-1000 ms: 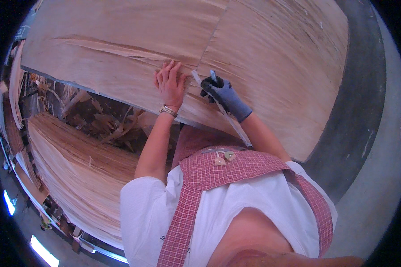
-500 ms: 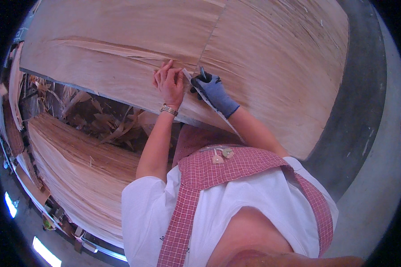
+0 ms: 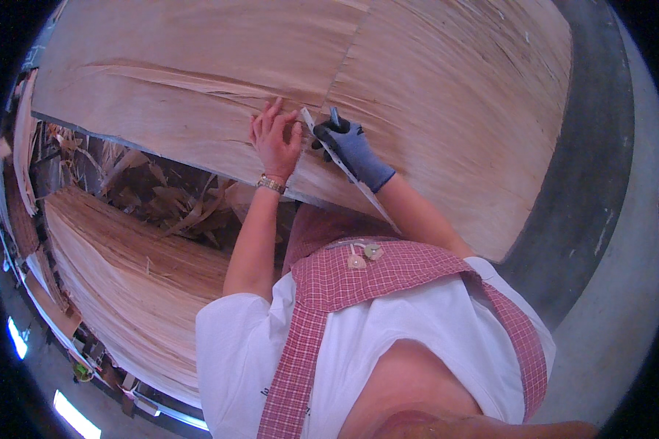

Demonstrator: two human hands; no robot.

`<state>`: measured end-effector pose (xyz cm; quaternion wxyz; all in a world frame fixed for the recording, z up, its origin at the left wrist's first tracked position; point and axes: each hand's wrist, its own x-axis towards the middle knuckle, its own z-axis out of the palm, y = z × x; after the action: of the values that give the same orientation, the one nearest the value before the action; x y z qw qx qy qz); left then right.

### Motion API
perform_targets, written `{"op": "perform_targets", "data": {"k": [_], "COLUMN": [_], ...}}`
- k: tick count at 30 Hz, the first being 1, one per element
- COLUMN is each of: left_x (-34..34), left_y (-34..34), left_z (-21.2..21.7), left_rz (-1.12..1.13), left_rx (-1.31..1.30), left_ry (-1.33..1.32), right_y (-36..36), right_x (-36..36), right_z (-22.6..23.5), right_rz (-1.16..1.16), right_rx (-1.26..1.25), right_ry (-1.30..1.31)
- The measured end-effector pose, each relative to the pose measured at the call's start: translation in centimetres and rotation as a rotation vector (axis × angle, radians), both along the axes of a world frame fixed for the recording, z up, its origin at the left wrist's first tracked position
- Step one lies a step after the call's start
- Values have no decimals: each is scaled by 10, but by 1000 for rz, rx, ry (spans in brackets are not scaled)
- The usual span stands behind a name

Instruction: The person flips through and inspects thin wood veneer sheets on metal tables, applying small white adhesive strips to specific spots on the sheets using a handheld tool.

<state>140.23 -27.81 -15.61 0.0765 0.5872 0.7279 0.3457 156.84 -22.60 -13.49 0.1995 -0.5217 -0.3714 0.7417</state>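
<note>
My bare left hand (image 3: 276, 143), with a metal-banded watch (image 3: 272, 184) at the wrist, rests on a large sheet of pale wood veneer (image 3: 432, 139). Its fingers are spread, the thumb close to the upper end of a narrow white strip (image 3: 307, 117), probably tape. That strip passes along my right hand (image 3: 354, 150) and trails back toward my apron. A blue-grey glove with dark fingers covers this right hand, closed around a slim blue-grey tool (image 3: 334, 115). Only the tool's upper end shows, so its kind is unclear. Close by, a seam (image 3: 342, 67) runs between veneer pieces.
A raised, split fold (image 3: 168, 77) crosses the veneer at left. Below the table edge lie torn veneer scraps (image 3: 176, 201) and a thick stack of veneer sheets (image 3: 124, 271). My checked apron (image 3: 388, 274) is near the table's front edge. Grey floor (image 3: 615, 241) lies at right.
My left hand has shifted slightly left and toward me, leaving a little more of the strip's end in sight. The right hand has barely moved and keeps its grip.
</note>
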Motion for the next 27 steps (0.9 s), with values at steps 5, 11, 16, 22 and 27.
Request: {"op": "perform_targets", "data": {"k": [5,11,16,22,27], "left_x": [1,2,5,7,7], "left_y": [3,4,3,2,2], "left_z": [-4,-4,1,1,1], "left_rz": [20,55,51,19,30], "left_rx": [5,14,-13,-21,-12], "left_ry": [-8,-8,53,197,185], "right_y": [-1,2,0,1,-8], "right_x": [4,0,-5,-7,-6], "right_z": [-2,10,4,11,19], "right_rz": [16,37,-24,-2,108], "right_rx": [5,-27,-16,-18,126], "right_ry": [56,-6,-28,-35,-126]}}
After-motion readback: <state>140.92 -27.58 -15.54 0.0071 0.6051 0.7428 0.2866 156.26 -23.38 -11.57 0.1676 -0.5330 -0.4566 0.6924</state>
